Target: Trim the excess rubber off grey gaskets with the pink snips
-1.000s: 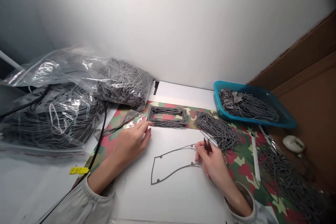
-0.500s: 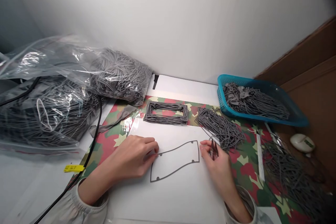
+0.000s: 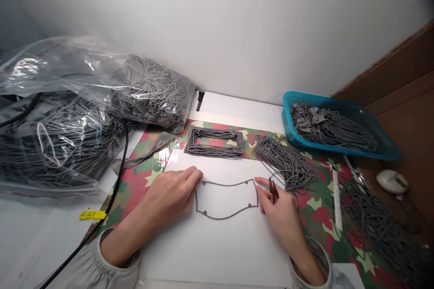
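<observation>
A thin grey rubber-like frame, a curved four-sided loop with small tabs near its corners, lies on the white sheet. My left hand pinches its left side near the upper corner. My right hand has its fingertips at the frame's right side, by the upper corner. Tucked in that same hand is a pair of small dark snips, blades pointing up and away; their handles are hidden by the palm.
Behind the sheet sit stacked grey frames and a heap of grey strips. A blue basket holds more strips. Clear bags of grey strands stand left, beside a black cable. A mouse and loose strands lie right.
The frame's left end has swung away from me, and its slanted, bent shape is now nearly level and symmetrical. My left hand moved slightly up; the snips' blades look closer together.
</observation>
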A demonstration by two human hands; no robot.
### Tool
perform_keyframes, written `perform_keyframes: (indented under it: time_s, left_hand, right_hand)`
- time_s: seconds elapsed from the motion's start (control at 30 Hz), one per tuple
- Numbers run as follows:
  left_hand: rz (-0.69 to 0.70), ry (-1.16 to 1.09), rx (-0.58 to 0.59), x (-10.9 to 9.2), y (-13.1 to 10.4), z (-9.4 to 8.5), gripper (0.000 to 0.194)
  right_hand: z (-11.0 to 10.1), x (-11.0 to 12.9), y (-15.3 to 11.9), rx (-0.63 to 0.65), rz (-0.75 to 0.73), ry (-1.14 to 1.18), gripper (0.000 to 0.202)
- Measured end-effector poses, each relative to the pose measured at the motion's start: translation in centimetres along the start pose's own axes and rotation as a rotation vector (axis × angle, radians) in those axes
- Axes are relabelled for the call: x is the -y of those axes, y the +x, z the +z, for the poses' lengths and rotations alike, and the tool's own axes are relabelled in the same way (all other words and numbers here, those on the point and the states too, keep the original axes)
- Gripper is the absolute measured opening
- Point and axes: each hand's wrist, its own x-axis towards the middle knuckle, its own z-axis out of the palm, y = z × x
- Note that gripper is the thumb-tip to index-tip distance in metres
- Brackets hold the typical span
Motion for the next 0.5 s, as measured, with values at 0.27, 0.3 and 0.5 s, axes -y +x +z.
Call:
perform_keyframes:
  time_s: [0.27, 0.3, 0.5]
  left_hand:
    - [-0.117, 0.078, -0.154, 0.9, -0.03, -0.05, 0.028]
    - [-0.117, 0.079, -0.165, 0.91, -0.04, 0.02, 0.028]
    - [-0.139, 0.086, -0.202, 1.07, -0.16, 0.37, 0.034]
  right_hand:
    - [-0.09, -0.09, 0.0, 0.023, -0.031, -0.063, 0.046]
    - [-0.1, -0.07, 0.01, 0.028, -0.039, -0.07, 0.046]
    - [-0.22, 0.28, 0.27, 0.069, -0.085, -0.101, 0.041]
